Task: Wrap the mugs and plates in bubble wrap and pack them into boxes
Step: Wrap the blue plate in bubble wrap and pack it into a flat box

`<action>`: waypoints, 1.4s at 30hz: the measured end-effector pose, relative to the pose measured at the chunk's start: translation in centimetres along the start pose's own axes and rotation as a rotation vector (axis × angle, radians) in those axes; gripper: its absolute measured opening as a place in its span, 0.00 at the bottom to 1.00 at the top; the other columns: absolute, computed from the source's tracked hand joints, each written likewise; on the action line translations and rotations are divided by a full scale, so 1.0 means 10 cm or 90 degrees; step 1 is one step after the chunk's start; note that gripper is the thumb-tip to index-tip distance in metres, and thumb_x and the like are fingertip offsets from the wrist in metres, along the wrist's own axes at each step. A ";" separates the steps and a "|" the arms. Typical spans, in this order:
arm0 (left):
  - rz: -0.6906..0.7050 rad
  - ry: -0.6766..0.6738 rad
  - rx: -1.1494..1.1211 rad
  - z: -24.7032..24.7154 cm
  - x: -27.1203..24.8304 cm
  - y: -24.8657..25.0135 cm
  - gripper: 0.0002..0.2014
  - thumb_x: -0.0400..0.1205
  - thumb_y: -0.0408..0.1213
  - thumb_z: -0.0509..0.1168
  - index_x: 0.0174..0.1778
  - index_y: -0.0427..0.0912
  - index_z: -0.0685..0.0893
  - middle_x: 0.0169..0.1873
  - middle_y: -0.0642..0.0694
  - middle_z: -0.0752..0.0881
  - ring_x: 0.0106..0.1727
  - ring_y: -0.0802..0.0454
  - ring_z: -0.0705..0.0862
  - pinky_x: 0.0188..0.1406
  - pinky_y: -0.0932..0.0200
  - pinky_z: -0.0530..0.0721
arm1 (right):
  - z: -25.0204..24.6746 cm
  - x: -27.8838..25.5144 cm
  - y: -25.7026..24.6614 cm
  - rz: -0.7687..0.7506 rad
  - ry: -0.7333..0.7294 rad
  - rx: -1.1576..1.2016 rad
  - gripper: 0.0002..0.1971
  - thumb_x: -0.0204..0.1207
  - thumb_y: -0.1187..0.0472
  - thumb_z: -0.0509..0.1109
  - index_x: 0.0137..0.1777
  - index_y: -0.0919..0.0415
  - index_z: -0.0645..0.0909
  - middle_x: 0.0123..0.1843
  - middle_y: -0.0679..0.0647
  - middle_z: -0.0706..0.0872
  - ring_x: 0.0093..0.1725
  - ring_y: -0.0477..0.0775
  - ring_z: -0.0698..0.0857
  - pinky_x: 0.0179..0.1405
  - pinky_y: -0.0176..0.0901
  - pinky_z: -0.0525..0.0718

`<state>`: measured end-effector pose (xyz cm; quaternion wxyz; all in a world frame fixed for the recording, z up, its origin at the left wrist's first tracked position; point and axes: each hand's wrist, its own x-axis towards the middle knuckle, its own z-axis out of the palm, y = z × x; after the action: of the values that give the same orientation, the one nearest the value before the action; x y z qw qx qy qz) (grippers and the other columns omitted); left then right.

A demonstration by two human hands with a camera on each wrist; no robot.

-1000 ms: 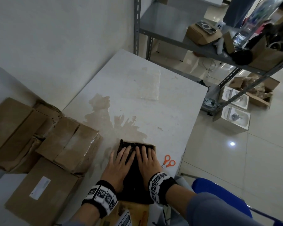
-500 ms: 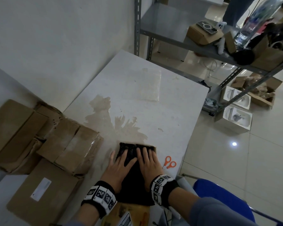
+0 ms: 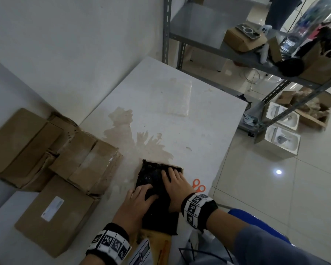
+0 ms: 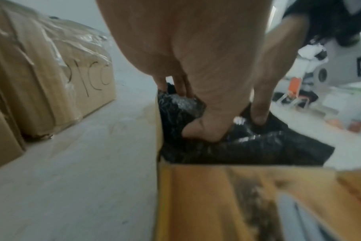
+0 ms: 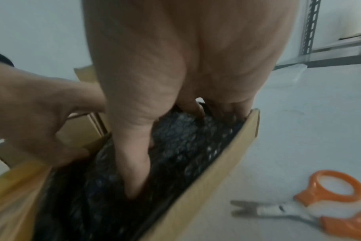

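An open cardboard box [image 3: 181, 168] sits at the table's near edge, filled with a bundle in black bubble wrap [image 3: 151, 175]; what the wrap covers is hidden. My left hand [image 3: 147, 192] is on the bundle's near left part, fingers bent, pinching a fold of the wrap [image 4: 181, 106] between thumb and fingers beside the box wall [image 4: 158, 130]. Further in, my right hand [image 3: 172, 175] lies flat on the bundle. Its fingers and thumb press down on the wrap [image 5: 185, 146] inside the right box wall [image 5: 227, 154].
Orange-handled scissors [image 3: 198, 185] lie just right of the box, near the table's right edge. Several closed cardboard boxes [image 3: 84, 165] crowd the left side. A clear bubble wrap sheet [image 3: 172, 96] lies at the far end. A metal shelf [image 3: 218, 41] and a blue chair [image 3: 256, 219] stand nearby.
My left hand has slid back toward me along the bundle and its fingers have bent into the wrap. The right hand has stayed flat on the bundle.
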<state>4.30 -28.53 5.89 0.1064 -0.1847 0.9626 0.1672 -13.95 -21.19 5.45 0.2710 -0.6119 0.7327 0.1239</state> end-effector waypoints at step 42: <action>-0.424 0.080 -0.256 0.21 0.36 0.39 0.38 0.74 0.49 0.61 0.83 0.52 0.59 0.76 0.46 0.62 0.73 0.42 0.71 0.63 0.53 0.78 | -0.71 0.58 -0.20 -0.122 -0.163 -0.174 0.16 0.81 0.56 0.64 0.64 0.65 0.79 0.63 0.64 0.81 0.59 0.63 0.84 0.52 0.51 0.84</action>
<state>-0.19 -25.53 4.07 0.0575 -0.5137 0.8027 0.2975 -14.37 -30.09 8.43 0.2868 -0.6891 0.6070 0.2728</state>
